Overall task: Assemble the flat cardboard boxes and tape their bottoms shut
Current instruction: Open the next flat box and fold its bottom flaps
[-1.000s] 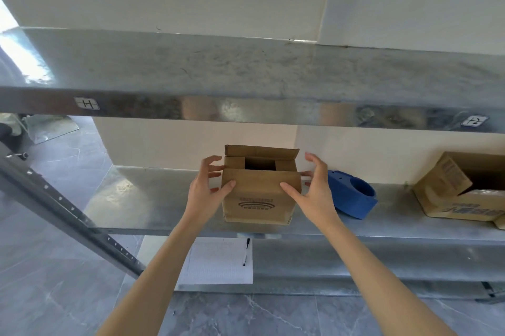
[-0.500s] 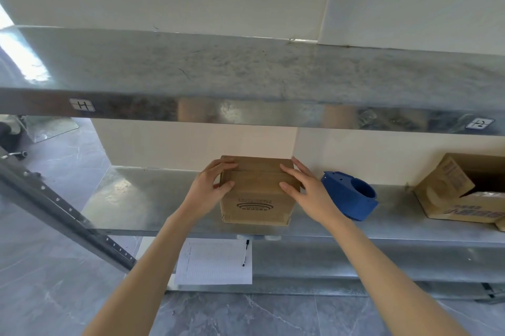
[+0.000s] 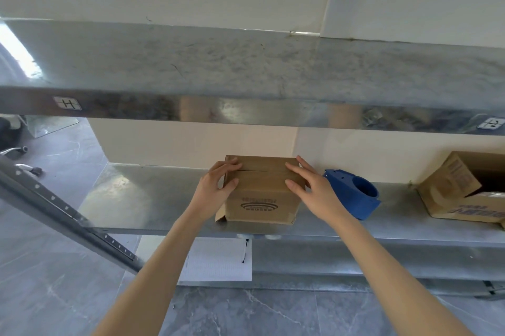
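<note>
Paper (image 3: 216, 259): below the box on a lower shelf – a flat white printed sheet with a pen (image 3: 245, 251) lying on it.
Left hand (image 3: 216, 191): at the box's top-left corner; the grip was loose, fingers laid almost straight across the top flap and thumb on the front face, pressing rather than enclosing anything.
Right hand (image 3: 311, 188): at the top-right corner, in the same flat, spread grip, with nothing closed inside it.
Box (image 3: 259, 199): stood on the shelf (image 3: 153, 199) near its front edge. It was matte brown corrugated board, squared up, with an oval print on the front. The upper flaps met at a thin dark seam, and a lower flap splayed out at the bottom-left.
Step in hand: probably closing the flaps for taping. It would go best with even pressure on both corners, so the seam stayed tight and the walls square.
Tape dispenser (image 3: 355, 196): just right of the box – smooth blue plastic with a round hollow, within easy reach.
Second box (image 3: 464, 191): well to the right, tipped, its mouth open.
Upper shelf (image 3: 246, 68): above and beyond the box, made of dull, mottled galvanised metal.
</note>
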`<state>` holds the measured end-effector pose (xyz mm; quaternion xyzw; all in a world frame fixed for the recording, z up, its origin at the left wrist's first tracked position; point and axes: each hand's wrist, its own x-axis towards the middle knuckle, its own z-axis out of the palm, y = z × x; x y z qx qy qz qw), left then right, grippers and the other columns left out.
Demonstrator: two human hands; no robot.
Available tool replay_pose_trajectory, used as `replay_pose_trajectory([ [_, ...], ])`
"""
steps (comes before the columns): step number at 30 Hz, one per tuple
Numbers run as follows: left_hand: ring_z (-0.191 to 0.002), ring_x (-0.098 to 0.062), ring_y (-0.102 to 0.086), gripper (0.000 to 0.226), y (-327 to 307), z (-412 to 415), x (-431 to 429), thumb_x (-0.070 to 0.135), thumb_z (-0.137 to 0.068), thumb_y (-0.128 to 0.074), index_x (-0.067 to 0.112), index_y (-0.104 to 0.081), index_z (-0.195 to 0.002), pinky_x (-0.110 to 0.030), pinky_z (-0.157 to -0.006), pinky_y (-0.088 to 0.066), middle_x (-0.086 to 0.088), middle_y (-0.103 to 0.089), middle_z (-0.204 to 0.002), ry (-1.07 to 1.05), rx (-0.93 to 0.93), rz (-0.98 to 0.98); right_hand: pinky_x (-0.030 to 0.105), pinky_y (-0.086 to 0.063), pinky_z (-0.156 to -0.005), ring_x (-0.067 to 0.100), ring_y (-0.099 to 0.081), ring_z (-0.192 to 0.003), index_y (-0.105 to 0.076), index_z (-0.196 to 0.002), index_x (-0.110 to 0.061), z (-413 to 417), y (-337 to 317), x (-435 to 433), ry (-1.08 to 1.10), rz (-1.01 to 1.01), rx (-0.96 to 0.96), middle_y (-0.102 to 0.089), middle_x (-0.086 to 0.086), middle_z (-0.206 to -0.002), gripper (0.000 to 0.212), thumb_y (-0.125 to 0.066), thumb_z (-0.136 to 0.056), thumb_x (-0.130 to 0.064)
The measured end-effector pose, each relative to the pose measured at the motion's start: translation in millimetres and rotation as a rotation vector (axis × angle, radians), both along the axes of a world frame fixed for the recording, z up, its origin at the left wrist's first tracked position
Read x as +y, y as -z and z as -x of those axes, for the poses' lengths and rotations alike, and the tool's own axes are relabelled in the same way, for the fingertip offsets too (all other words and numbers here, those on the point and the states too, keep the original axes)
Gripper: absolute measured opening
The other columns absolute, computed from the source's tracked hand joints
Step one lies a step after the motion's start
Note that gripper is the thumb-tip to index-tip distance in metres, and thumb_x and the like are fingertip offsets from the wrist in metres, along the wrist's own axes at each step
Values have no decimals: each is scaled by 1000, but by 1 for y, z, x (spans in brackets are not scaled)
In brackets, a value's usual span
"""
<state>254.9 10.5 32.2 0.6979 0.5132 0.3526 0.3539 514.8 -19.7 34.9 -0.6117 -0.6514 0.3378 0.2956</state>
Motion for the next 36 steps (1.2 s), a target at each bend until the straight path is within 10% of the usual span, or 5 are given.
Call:
replay_pose_trajectory([
  [22, -123, -11, -53, 36, 24, 33, 4, 7, -89, -70, 17, -66, -124, -27, -106, -38, 9, -56, -131, -28, 69, 22, 28, -26, -117, 10, -25, -147, -46, -147, -26, 29, 19, 11, -75, 25, -60, -20, -9, -163, 49, -58, -99, -26],
  [36, -126, -6, -49, 37, 36, 43, -1, 5, -91, -67, 14, -65, -126, -1, -98, -30, 7, -55, -136, -59, 31, 5, 29, -27, -118, 9, -28, -145, -48, -145, -26, 41, 28, 13, -60, 26, -36, -23, -10, -161, 49, -62, -97, -26],
])
